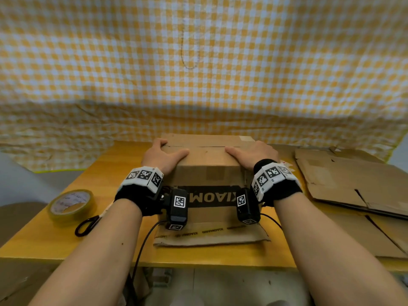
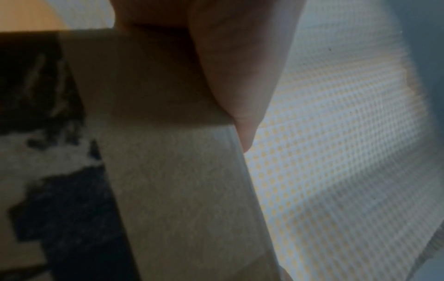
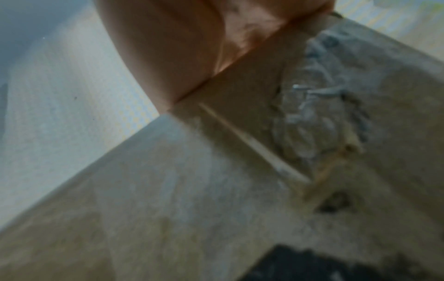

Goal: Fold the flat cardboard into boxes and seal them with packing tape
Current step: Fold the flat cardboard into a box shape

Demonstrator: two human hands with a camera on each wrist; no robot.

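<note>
A brown cardboard box point(image 1: 207, 171) with a black printed band stands on the yellow table point(image 1: 55, 244), its top flaps folded shut along a middle seam. My left hand point(image 1: 170, 151) clasps the box's top left edge, thumb flat on the near flap and fingers bent over the side. On the top right edge my right hand point(image 1: 251, 154) does the same, its fingers hidden behind the box. In the left wrist view the thumb point(image 2: 240, 76) lies against the cardboard point(image 2: 180, 190). The right wrist view shows the hand point(image 3: 168, 47) on the box point(image 3: 168, 190), blurred.
A roll of clear packing tape point(image 1: 70, 204) lies at the left of the table, with black-handled scissors point(image 1: 86, 226) just in front of it. Flat cardboard sheets point(image 1: 353, 184) are piled at the right. A yellow checked cloth point(image 1: 198, 74) hangs behind.
</note>
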